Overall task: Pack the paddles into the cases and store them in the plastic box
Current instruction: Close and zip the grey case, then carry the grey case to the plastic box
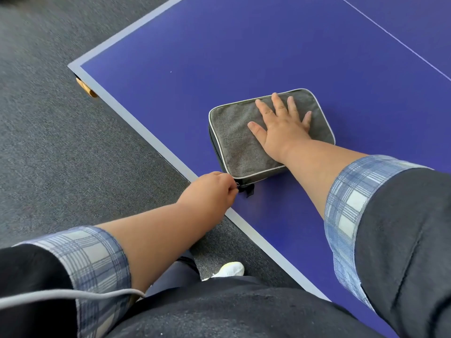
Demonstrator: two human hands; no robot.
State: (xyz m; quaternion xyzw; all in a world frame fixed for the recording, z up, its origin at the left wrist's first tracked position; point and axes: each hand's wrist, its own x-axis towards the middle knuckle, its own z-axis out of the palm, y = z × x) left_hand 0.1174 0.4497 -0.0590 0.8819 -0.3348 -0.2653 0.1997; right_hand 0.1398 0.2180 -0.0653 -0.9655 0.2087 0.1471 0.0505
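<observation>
The grey case lies flat on the blue surface, close to the near long edge and well along from the surface's left corner. Its long axis runs slantwise, from the near edge out toward the middle of the surface. The right hand lies spread flat on the lid with fingers straight, pressing the case down and gripping nothing. The left hand sits at the case's near corner, right over the surface's edge, with fingertips curled and pinching what looks like the zip puller; a dark tab hangs just beside it.

So the zip end is the part nearest the left hand, and the track runs away along the case's side wall. Judging by this, the coming move is a pull on the zip along that side, steadied from above. No paddle or plastic box is in view.
</observation>
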